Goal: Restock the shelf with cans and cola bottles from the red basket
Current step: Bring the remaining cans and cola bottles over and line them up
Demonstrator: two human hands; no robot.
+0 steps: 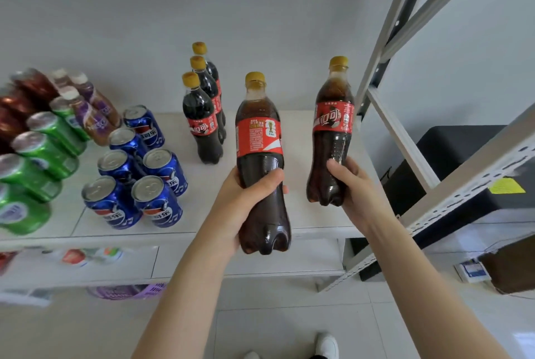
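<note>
My left hand [246, 202] grips a cola bottle [259, 138] with a red label and yellow cap, held upright over the front edge of the white shelf [304, 214]. My right hand [351, 185] grips a second cola bottle [333, 124] by its lower half, above the shelf's right part. Three more cola bottles [202, 115] stand in a row going back on the shelf. Several blue cans [136, 167] stand to their left. The red basket is not in view.
Green cans [37, 162], dark red cans [17, 107] and purple-labelled bottles [92, 107] fill the shelf's left side. A grey metal upright and braces [385, 49] frame the right end. A black box [463, 156] stands beyond it. A lower shelf [173, 260] lies below.
</note>
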